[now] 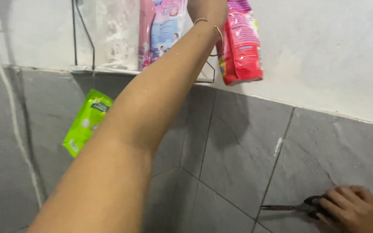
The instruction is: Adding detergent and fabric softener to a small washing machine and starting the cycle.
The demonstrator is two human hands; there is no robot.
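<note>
My left arm reaches up from the lower left, with thin bangles on the wrist. My left hand [207, 9] is mostly cut off by the top edge. A red and pink refill pouch [240, 47] hangs right beside that wrist, and its top, where the fingers would be, is out of view. At the lower right, my right hand [355, 209] rests on the dark handles of a pair of scissors [299, 206]. The scissors lie against the grey tile with the blades pointing left.
A wire shelf [83, 51] on the white wall holds a clear plastic bag [111, 32] and a pink and blue pouch [162, 28]. A green pouch [87, 121] sits lower left against the grey tiled wall [238, 142].
</note>
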